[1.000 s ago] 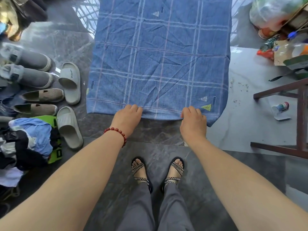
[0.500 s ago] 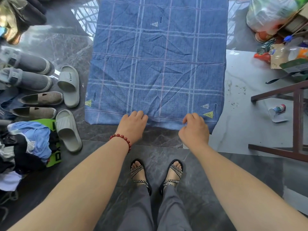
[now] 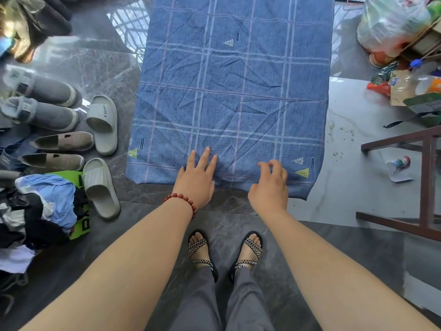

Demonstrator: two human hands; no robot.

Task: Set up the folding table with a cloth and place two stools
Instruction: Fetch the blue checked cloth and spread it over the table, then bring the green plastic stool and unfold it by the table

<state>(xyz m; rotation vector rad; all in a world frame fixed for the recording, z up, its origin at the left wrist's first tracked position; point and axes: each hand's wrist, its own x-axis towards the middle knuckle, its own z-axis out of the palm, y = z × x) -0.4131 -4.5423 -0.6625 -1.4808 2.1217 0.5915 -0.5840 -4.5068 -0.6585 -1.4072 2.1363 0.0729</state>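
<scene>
Where the blue checked cloth (image 3: 238, 91) drapes the folding table, it covers the whole top and hangs over the near edge, creased across the middle. Left hand (image 3: 196, 180) (red bead bracelet (image 3: 182, 199) at the wrist) lies flat on the cloth at the near edge, fingers straight and spread, gripping nothing. Right hand (image 3: 269, 185) sits toward the near right corner, fingers curled over the fabric; pinch or mere touch cannot be told. Dark-brown metal frame (image 3: 426, 177) stands on the floor, well apart from the right edge.
</scene>
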